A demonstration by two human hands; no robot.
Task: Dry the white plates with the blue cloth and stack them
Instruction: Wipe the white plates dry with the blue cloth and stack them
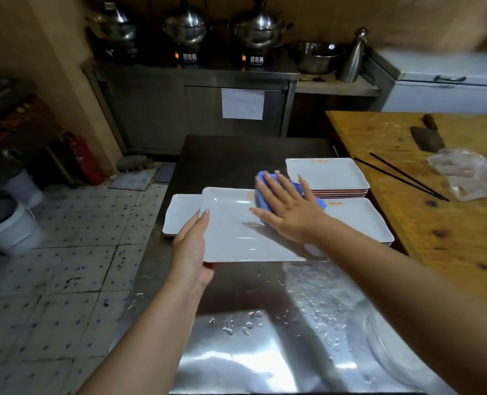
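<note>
A white rectangular plate (231, 235) lies in the middle of the steel table, with water streaks on its face. My left hand (189, 246) holds its left edge, thumb on top. With straight fingers, my right hand (288, 209) presses the blue cloth (261, 185) flat onto the plate's far right part. Under the plate's left side shows another white plate (179, 215). A stack of white plates (326, 173) stands at the back right. In front of that stack, under my right forearm, is one more white pile (362, 220).
The steel table (251, 323) is wet with drops near me. A wooden board (407, 172) on the right carries black chopsticks (402, 175), a cleaver (426, 136) and a plastic bag (470, 173). White buckets (11, 223) stand on the tiled floor at left.
</note>
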